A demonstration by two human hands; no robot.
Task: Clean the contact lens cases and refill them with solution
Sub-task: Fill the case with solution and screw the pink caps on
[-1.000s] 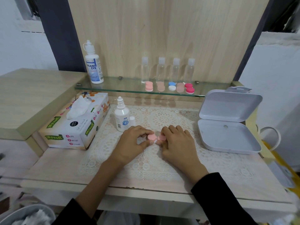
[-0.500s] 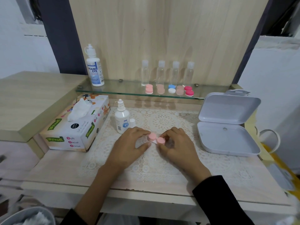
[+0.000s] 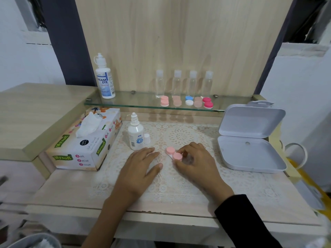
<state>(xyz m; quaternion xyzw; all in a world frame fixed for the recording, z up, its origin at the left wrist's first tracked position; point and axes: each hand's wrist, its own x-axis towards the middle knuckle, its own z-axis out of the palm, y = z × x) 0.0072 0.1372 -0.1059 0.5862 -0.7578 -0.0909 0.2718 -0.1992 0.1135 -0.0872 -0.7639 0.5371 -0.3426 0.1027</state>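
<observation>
A pink contact lens case (image 3: pixel 173 153) with two round caps lies on the lace mat (image 3: pixel 180 135). My right hand (image 3: pixel 196 162) pinches its nearer cap with thumb and fingertips. My left hand (image 3: pixel 141 167) rests flat on the mat just left of the case, fingers straight, not touching it. A small white solution bottle (image 3: pixel 135 134) stands uncapped behind my left hand, its cap (image 3: pixel 146 138) beside it. Several more lens cases (image 3: pixel 187 101) sit in a row on the glass shelf (image 3: pixel 125 102).
A tissue box (image 3: pixel 86 144) lies at the left. An open white plastic box (image 3: pixel 250 145) sits at the right. On the shelf stand a large solution bottle (image 3: pixel 104 79) and several clear small bottles (image 3: pixel 184 83). A bin (image 3: pixel 32 241) shows at bottom left.
My left hand has let go of the case and moved left, flattening onto the mat. My right hand still holds the case's cap.
</observation>
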